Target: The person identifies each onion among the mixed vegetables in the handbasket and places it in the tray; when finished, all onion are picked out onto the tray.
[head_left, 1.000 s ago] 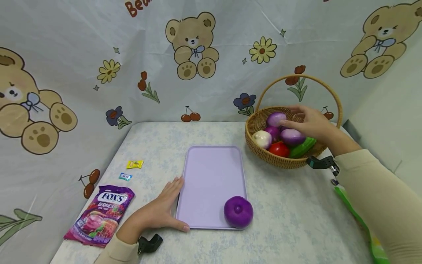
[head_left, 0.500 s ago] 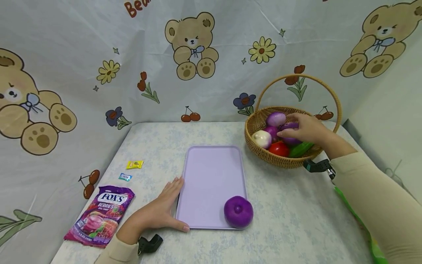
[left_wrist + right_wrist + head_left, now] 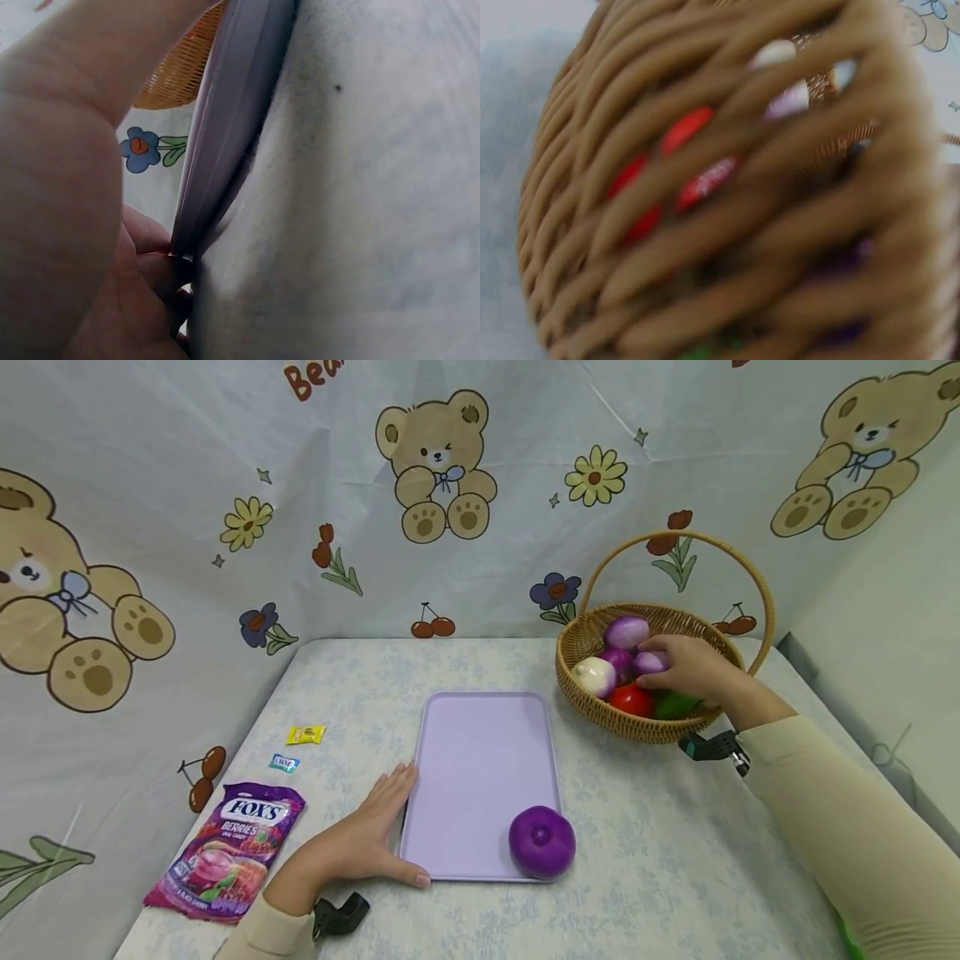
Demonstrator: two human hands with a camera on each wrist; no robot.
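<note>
My right hand (image 3: 693,670) reaches into the wicker basket (image 3: 637,727) at the back right. Its thumb and fingers grip an oval purple vegetable (image 3: 648,662), mostly covered by the hand. Around it lie another oval purple vegetable (image 3: 627,632), a dark purple one (image 3: 619,665), a white bulb (image 3: 596,677), a tomato (image 3: 632,700) and a green vegetable (image 3: 675,705). In the right wrist view, blurred basket weave (image 3: 727,225) hides the hand. My left hand (image 3: 367,839) rests with extended fingers against the left edge of the lilac tray (image 3: 480,777).
A round purple vegetable (image 3: 542,842) sits on the tray's front right corner. To the left lie a purple candy bag (image 3: 228,852), a yellow candy (image 3: 306,734) and a blue candy (image 3: 284,763). The basket's tall handle (image 3: 693,535) arches above its contents.
My right hand has lowered toward the basket's front, and its fingers have closed around the oval purple vegetable. The left hand and tray stay put.
</note>
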